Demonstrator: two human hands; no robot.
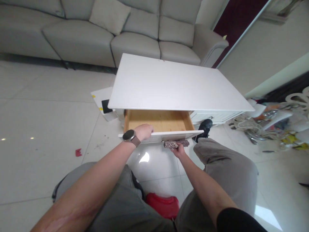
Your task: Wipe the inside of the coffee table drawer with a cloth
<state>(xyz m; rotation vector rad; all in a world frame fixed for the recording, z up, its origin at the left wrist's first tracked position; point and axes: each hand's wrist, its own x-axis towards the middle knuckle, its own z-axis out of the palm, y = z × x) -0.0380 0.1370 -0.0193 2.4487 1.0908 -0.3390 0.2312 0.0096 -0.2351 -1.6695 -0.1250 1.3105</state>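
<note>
A drawer [159, 120] with a pale wooden inside is pulled out from under a white table [178, 85]. My left hand [144, 131], with a watch on its wrist, grips the top edge of the white drawer front [154, 138] near its left end. In front of the drawer's right half, my right hand [179, 150] is closed around a bunched brown-and-white patterned cloth [170, 144], held close to the drawer front and its small knob. Whether the cloth touches the front I cannot tell.
A grey sofa [135, 45] stands behind the table. Cables and mixed household items [267, 119] lie on the floor at right. A red case [163, 205] sits between my legs, and a red scrap [78, 152] lies at left. White panels [96, 96] lean by the table's left end.
</note>
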